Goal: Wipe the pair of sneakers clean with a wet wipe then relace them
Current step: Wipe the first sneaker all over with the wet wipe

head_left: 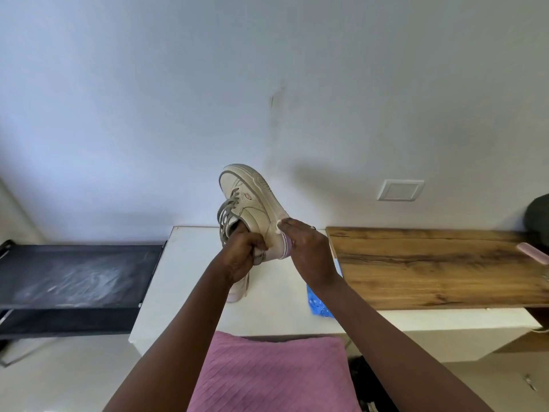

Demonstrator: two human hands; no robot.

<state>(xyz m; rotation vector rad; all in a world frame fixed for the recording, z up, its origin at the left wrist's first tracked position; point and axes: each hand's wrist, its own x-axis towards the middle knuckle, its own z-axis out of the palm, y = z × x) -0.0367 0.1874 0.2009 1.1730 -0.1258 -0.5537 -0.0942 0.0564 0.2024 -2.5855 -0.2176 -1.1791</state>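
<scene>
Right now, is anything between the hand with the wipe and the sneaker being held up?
Nothing visible. The right hand presses the wet wipe directly against the heel side of the raised sneaker, which the left hand grips at the collar.

Soft, even daylight fills the view, bright without harsh glare. A faint, diffuse shadow of the raised sneaker (252, 200) falls on the wall (267, 69) to the right of the grip. Wide-angle distortion bends the worktop (190, 263) edges and stretches the forearms. Focus is fair; fine detail looks slightly smeared.
</scene>
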